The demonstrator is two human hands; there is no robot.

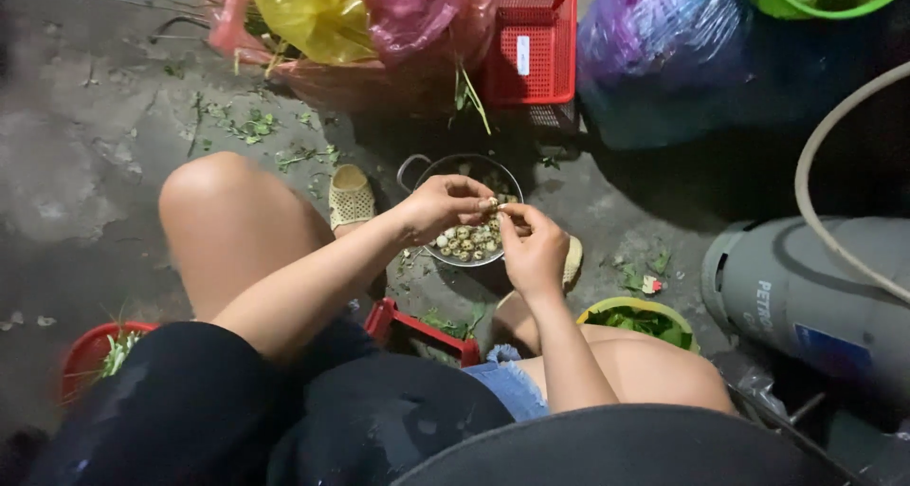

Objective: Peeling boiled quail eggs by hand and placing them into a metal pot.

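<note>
Both hands meet mid-frame over the metal pot [417, 168] of small speckled eggs [466, 241] on the floor: left hand [438, 206] and right hand [533, 249] each have fingertips pinched on one small egg [495, 204].

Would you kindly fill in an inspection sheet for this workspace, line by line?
Surface: grey concrete floor, strewn with green scraps.
Job's things: metal pot of small speckled eggs; one small egg between both hands.
Clutter: red basket, yellow and pink plastic bags, purple bag, bowls of greens.
Grippers: left hand and right hand pinch the egg above the pot.
Cables: pale hose looping over the gas cylinder.
Surroundings: sandals, dim light.
</note>
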